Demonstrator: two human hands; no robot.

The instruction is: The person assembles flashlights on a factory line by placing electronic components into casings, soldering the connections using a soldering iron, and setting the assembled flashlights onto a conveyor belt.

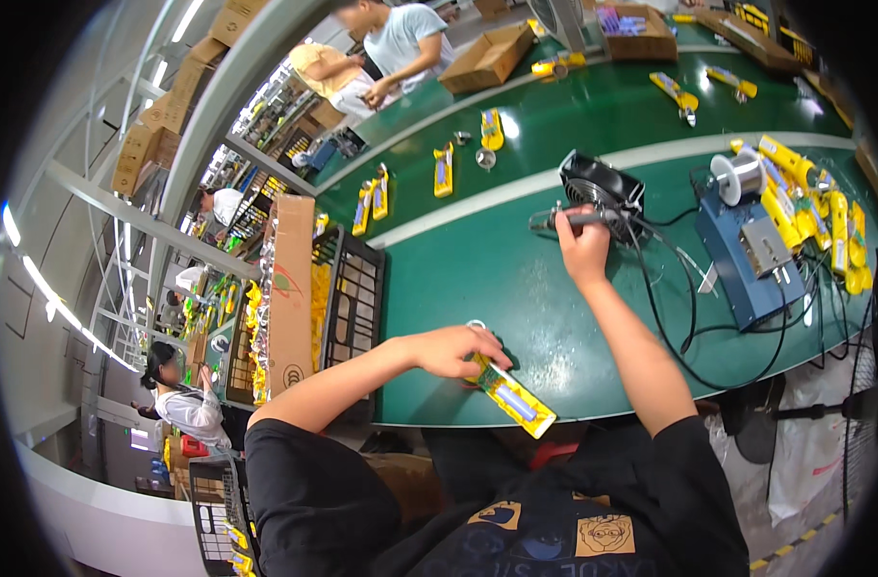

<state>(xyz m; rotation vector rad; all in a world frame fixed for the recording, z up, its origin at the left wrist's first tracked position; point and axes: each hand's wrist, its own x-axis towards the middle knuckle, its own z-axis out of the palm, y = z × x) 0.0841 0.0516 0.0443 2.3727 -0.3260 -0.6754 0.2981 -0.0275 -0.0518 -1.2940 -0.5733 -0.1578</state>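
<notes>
My left hand (458, 351) rests on the near part of the green bench, its fingers closed over the upper end of a yellow plastic casing (524, 409). A lilac battery cell lies in that casing, which slants toward the bench's front edge. A round, shiny piece shows just beyond my left fingers. My right hand (585, 245) is raised farther off, wrapped round the dark handle of a soldering iron (587, 219). The iron is held in front of a small black fan (602, 180), apart from the casing.
A blue soldering station (737, 255) bearing a solder spool (737, 178) stands right, beside piled yellow casings (824, 216). Black cables (694, 327) loop over the bench. A black crate (352, 293) stands left. More casings (444, 171) lie on the green belt; several people work beyond.
</notes>
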